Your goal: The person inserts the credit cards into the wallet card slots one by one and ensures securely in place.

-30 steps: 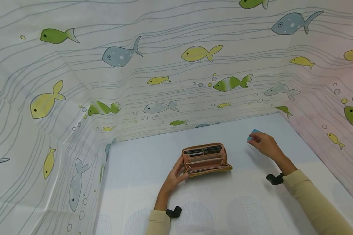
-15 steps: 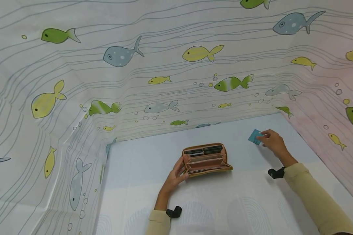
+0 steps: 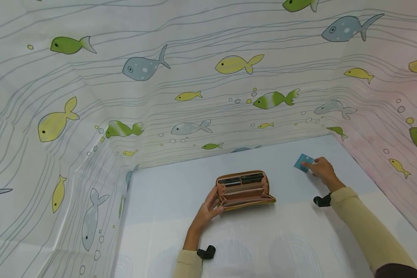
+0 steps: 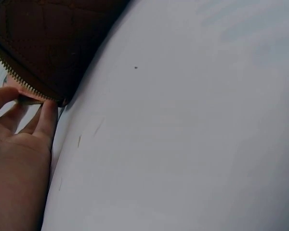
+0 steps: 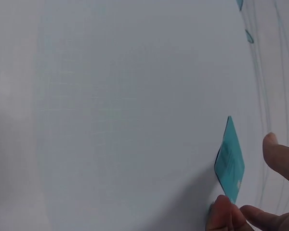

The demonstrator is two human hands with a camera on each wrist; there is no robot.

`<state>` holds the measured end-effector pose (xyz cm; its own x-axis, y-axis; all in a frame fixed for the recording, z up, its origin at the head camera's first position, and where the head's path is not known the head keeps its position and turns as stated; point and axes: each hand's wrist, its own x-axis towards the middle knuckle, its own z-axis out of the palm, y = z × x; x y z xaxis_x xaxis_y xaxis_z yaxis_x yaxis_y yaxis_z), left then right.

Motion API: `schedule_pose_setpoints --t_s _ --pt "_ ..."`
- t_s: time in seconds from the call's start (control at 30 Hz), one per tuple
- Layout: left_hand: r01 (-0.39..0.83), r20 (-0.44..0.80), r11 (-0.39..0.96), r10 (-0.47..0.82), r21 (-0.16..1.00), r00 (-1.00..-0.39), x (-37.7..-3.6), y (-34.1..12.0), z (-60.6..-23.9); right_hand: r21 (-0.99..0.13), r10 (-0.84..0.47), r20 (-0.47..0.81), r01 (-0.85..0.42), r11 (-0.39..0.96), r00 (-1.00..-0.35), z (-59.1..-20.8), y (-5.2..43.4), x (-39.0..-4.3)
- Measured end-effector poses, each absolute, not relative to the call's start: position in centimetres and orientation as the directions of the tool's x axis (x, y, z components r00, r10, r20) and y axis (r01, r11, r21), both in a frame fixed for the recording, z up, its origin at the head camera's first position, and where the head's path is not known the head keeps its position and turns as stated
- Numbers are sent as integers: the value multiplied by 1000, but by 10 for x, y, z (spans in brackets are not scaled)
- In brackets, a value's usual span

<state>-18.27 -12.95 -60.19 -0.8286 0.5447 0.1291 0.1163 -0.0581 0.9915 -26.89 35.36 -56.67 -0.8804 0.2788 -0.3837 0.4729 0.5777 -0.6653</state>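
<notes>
An unzipped brown wallet [image 3: 244, 190] lies spread open in the middle of the table in the head view, with several cards [image 3: 241, 178] in its back slots and a pink pleated lining. My left hand [image 3: 206, 208] holds its left end, thumb at the front corner and fingers behind. The left wrist view shows those fingertips at the wallet's zipped corner [image 4: 26, 86]. To the right, my right hand [image 3: 322, 170] pinches a blue-green card [image 3: 301, 161] by its near right corner. In the right wrist view one finger [image 5: 279, 156] stands away from the card.
A pale blue and white cloth [image 3: 173, 193] covers the table. Fish-printed sheeting [image 3: 194, 77] rises behind it and at both sides. A black wrist camera [image 3: 322, 200] sits on the right wrist, another [image 3: 206, 252] on the left.
The right hand has shifted slightly right, and the card, at first mostly behind its fingers, now shows its broad face. The left hand and wallet have stayed in place.
</notes>
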Motion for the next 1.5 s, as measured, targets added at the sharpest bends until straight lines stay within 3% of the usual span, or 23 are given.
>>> schedule_pose_setpoints --t_s 0.23,0.6,1.5 --pt "122 124 -38 530 992 -839 -188 -131 -624 -629 322 -325 458 628 -889 -579 352 -277" --pt "117 113 -24 511 993 -852 -186 -131 -627 -517 220 -288 345 784 -932 -589 351 -289" --pt "75 93 -57 528 996 -844 -186 -131 -624 -483 224 -301 351 802 -927 -585 338 -293"
